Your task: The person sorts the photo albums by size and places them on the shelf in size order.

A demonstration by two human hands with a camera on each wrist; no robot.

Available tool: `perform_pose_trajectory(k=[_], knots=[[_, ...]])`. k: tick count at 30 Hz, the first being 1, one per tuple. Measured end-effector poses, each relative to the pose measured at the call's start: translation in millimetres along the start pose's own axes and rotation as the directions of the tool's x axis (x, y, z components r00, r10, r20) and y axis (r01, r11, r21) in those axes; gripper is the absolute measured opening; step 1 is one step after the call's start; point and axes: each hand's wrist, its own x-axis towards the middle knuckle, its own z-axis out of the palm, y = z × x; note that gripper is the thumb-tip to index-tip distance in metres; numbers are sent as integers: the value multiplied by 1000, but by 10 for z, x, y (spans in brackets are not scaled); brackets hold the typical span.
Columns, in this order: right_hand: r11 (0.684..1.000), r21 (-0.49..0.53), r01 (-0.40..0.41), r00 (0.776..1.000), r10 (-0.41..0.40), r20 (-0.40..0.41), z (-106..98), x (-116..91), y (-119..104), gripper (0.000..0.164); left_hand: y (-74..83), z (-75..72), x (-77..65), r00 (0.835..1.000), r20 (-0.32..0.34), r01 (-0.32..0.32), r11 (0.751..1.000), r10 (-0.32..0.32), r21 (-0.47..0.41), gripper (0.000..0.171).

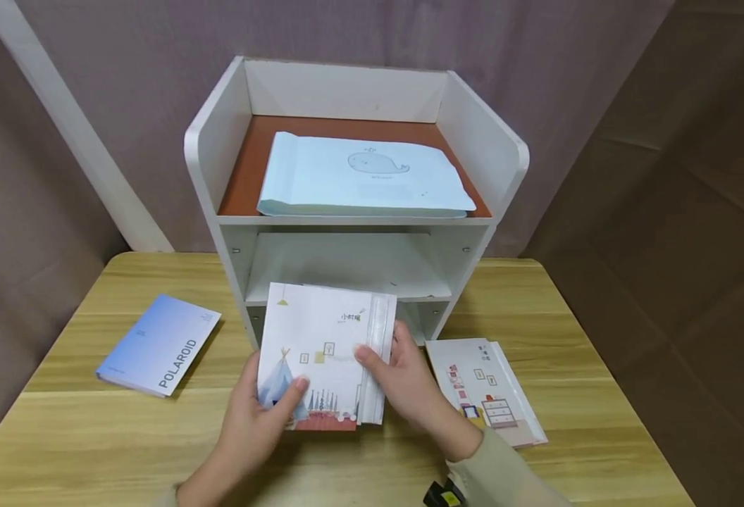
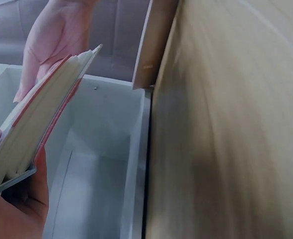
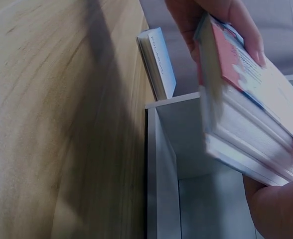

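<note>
Both hands hold a thick photo album (image 1: 315, 338) with a white cover showing a blue tent and small framed pictures, in front of the shelf. My left hand (image 1: 254, 405) grips its left edge, thumb on the cover. On the spine side, my right hand (image 1: 410, 380) grips it with the thumb on top. The page edges of the album (image 2: 42, 109) face the left wrist view; its white spine (image 3: 256, 134) shows in the right wrist view. Beside my right hand lies a similar album (image 1: 482, 391) with a drawn chest of drawers.
A white shelf unit (image 1: 482, 141) stands at the back of the wooden table (image 1: 48, 429). On its brown top lies a pale blue whale-print album (image 1: 321, 176). A blue POLAROID book (image 1: 156, 345) lies at the left. Curtains (image 1: 346, 32) hang behind.
</note>
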Motion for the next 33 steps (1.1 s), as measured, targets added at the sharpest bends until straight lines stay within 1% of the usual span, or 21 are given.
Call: perform_pose_trajectory(k=[5, 9, 13, 15, 17, 20, 22, 25, 27, 30, 33], knots=[[1000, 12, 0, 998, -1, 55, 27, -38, 37, 54, 75, -10, 88, 1000, -27, 4, 1000, -4, -5, 52], [1000, -23, 8, 995, -6, 95, 43, -61, 59, 58, 148, -30, 197, 998, -59, -23, 999, 24, 22, 51], [1000, 1, 1, 988, -1, 155, 52, -80, 59, 62, 220, -66, 300, 995, -89, -43, 998, 47, 48, 48], [1000, 31, -2, 984, -3, 177, 56, -86, 60, 62, 243, -83, 338, 994, -98, -35, 998, 40, 57, 47], [999, 42, 2, 984, -10, 180, 59, -90, 62, 62, 256, -97, 365, 995, -103, -13, 997, 20, 70, 45], [999, 33, 12, 989, -17, 149, 67, -88, 66, 59, 276, -105, 390, 994, -106, 34, 995, -24, 93, 45], [999, 34, 20, 992, -24, 127, 77, -84, 65, 58, 285, -108, 404, 993, -104, 66, 994, -57, 87, 45], [998, 50, 23, 994, -28, 105, 89, -74, 61, 56, 304, -117, 416, 991, -78, 110, 992, -105, 55, 48], [998, 53, 19, 995, -24, 96, 90, -70, 52, 55, 314, -133, 419, 991, -45, 128, 991, -126, 33, 49], [999, 35, 2, 997, -5, 82, 87, -59, 37, 54, 331, -169, 405, 990, 11, 143, 989, -143, 33, 48], [999, 34, -9, 997, 6, 73, 101, -36, 18, 55, 353, -221, 384, 989, 55, 132, 990, -134, 40, 44]])
